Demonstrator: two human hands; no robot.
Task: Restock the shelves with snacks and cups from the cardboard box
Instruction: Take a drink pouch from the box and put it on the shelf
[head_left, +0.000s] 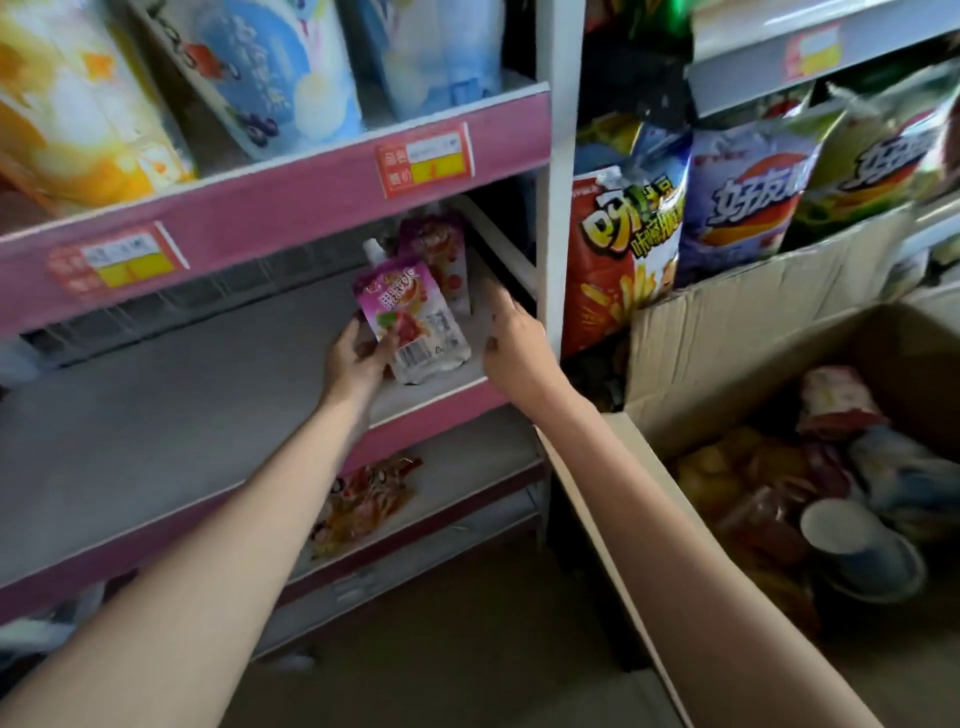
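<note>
My left hand (358, 358) grips the lower left edge of a purple and white spouted jelly pouch (415, 322), which stands tilted at the right end of the middle shelf (182, 395). A second pouch of the same kind (441, 249) stands upright just behind it. My right hand (511, 338) hovers beside the pouches, fingers relaxed, holding nothing. At the right stands the open cardboard box (727, 322), holding snack packets and stacked paper cups (862, 545).
Large yellow and blue packs (249, 67) fill the top shelf. Chip bags (618, 249) stand on the neighbouring rack behind the box. An orange snack packet (363, 499) lies on the lower shelf. A white upright post (556, 208) separates the two racks.
</note>
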